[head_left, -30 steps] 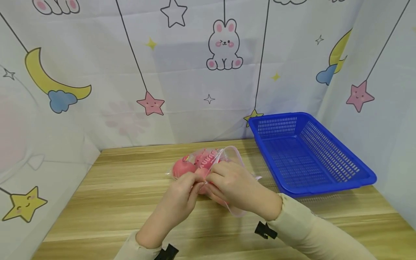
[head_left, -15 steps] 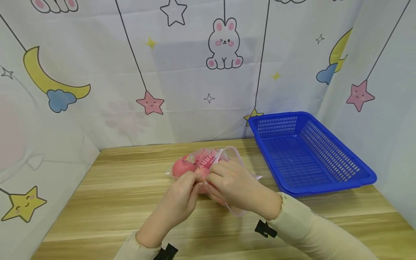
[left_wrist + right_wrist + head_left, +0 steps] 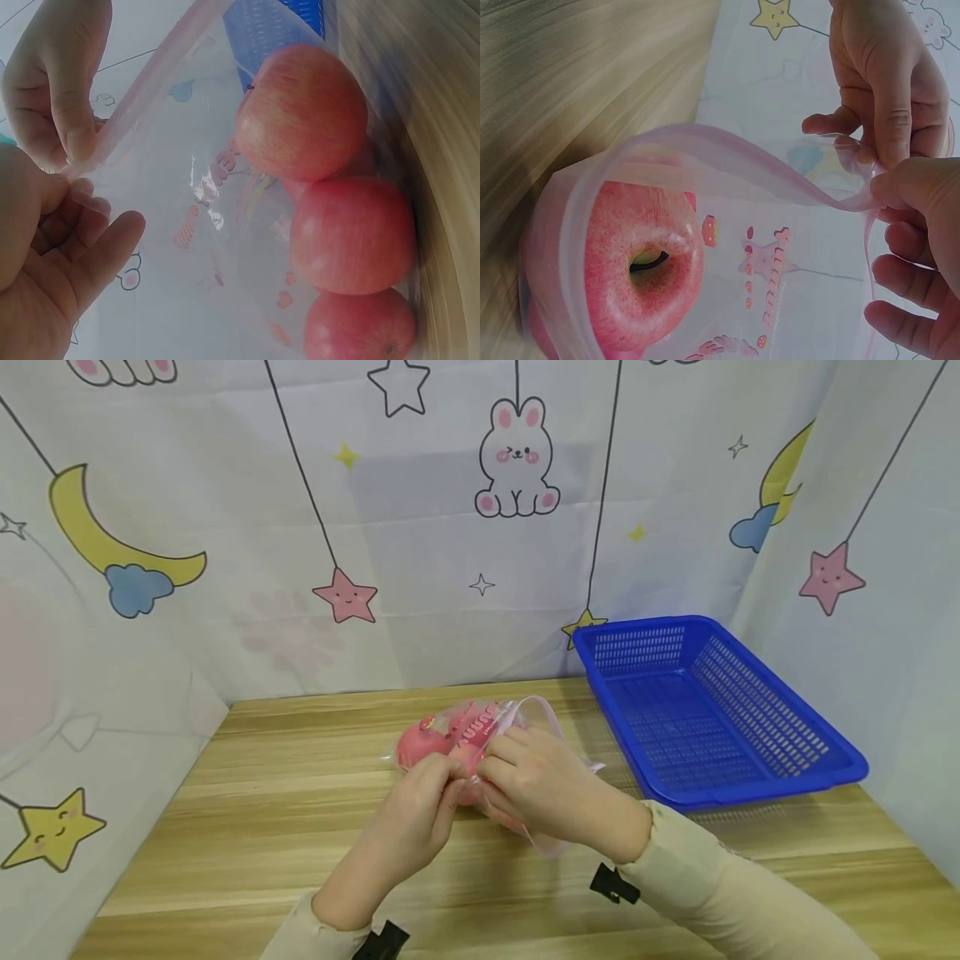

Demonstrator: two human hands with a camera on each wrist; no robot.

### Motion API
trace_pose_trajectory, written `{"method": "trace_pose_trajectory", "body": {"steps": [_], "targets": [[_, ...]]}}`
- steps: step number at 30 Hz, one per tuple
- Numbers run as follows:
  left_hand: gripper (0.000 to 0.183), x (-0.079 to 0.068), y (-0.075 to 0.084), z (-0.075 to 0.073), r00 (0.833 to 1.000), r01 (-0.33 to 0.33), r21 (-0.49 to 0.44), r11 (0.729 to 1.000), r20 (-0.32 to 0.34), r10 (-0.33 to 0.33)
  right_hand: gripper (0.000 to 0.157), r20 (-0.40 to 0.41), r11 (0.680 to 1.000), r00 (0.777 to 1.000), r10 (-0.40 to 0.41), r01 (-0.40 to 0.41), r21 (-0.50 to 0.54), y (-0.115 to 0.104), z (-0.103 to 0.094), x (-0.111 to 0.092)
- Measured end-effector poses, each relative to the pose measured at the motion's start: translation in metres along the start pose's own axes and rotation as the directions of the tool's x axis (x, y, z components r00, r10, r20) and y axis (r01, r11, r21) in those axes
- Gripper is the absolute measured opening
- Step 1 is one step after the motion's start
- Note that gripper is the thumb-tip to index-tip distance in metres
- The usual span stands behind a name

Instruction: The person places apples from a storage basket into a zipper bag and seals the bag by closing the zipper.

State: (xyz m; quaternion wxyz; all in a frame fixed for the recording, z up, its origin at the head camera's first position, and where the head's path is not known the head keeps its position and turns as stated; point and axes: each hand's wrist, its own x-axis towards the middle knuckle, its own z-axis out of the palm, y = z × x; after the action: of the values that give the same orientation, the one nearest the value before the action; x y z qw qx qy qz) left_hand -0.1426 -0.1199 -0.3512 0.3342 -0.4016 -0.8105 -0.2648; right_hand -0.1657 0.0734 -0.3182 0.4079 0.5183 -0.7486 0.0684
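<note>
A clear plastic zip bag [image 3: 480, 731] with a pink edge lies on the table, holding several red apples [image 3: 352, 235]. My left hand [image 3: 417, 807] pinches the bag's edge between thumb and finger. Close beside it, my right hand [image 3: 538, 783] pinches the same edge, so the fingertips of both hands nearly meet. In the right wrist view the pink rim [image 3: 694, 133] gapes away from the hands, and one apple [image 3: 643, 262] shows its stem through the opening. Red print marks the bag's side. The hands hide part of the bag in the head view.
A blue plastic basket [image 3: 708, 727] with slotted walls stands to the right of the bag. Wood-grain table surface [image 3: 300, 752] extends to the left and in front. A printed cloth [image 3: 420, 543] hangs behind the table and along its sides.
Both hands keep their pinch at the same spot on the bag's edge. The scene sits slightly higher in the head view than before.
</note>
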Motion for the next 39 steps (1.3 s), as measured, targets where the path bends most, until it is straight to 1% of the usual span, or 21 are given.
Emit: {"method": "trace_pose_trajectory", "body": {"steps": [9,12,14,17,21,23,26,28,31,32,35,39], "targets": [[0.014,-0.0004,0.0003,-0.0027,0.999,0.031,0.008,0.999,0.020,-0.031,0.010,-0.003,1.000,1.000,0.006,-0.006,-0.023,0.0035,0.0018,-0.0017],[0.004,0.0003,0.0016,-0.0043,0.998,0.049,0.008,0.999,0.025,-0.050,0.010,-0.006,1.000,1.000,0.001,-0.002,-0.031,0.0045,0.0030,-0.0019],[0.008,0.0011,0.0027,-0.0056,0.998,0.060,0.003,0.998,0.025,-0.060,0.009,-0.003,0.999,1.000,0.001,-0.001,-0.035,0.0053,0.0031,-0.0019],[0.009,0.0023,0.0041,-0.0070,0.998,0.062,0.001,0.998,0.014,-0.062,0.008,0.012,0.999,1.000,0.008,-0.008,-0.038,0.0064,0.0030,-0.0023],[0.034,0.0040,0.0054,-0.0079,0.999,0.037,0.008,0.999,-0.002,-0.037,0.008,0.026,0.999,1.000,0.012,-0.011,-0.042,0.0067,0.0021,-0.0028],[0.038,0.0048,0.0061,-0.0082,1.000,0.026,0.029,0.999,0.002,-0.026,0.009,0.021,0.999,1.000,0.006,-0.005,-0.044,0.0062,0.0022,-0.0025],[0.037,0.0051,0.0068,-0.0081,1.000,0.014,0.073,0.997,0.023,-0.016,0.010,0.016,0.999,1.000,-0.003,0.003,-0.046,0.0051,0.0019,-0.0016],[0.031,0.0048,0.0069,-0.0077,0.999,0.014,0.102,0.995,0.040,-0.018,0.011,0.016,0.999,1.000,-0.005,0.006,-0.045,0.0044,0.0022,-0.0012],[0.009,0.0046,0.0067,-0.0072,0.999,0.014,0.120,0.993,0.049,-0.020,0.012,0.024,0.999,1.000,-0.005,0.006,-0.044,0.0042,0.0022,-0.0015],[0.006,0.0046,0.0067,-0.0073,0.999,0.013,0.123,0.992,0.048,-0.019,0.012,0.026,0.999,1.000,-0.005,0.006,-0.045,0.0042,0.0022,-0.0018],[0.016,0.0047,0.0067,-0.0073,0.999,0.008,0.133,0.991,0.044,-0.014,0.011,0.031,0.999,1.000,-0.002,0.004,-0.047,0.0047,0.0016,-0.0025],[0.015,0.0044,0.0065,-0.0073,0.999,0.005,0.142,0.990,0.042,-0.011,0.010,0.032,0.999,0.999,-0.002,0.004,-0.053,0.0051,0.0010,-0.0028]]}}
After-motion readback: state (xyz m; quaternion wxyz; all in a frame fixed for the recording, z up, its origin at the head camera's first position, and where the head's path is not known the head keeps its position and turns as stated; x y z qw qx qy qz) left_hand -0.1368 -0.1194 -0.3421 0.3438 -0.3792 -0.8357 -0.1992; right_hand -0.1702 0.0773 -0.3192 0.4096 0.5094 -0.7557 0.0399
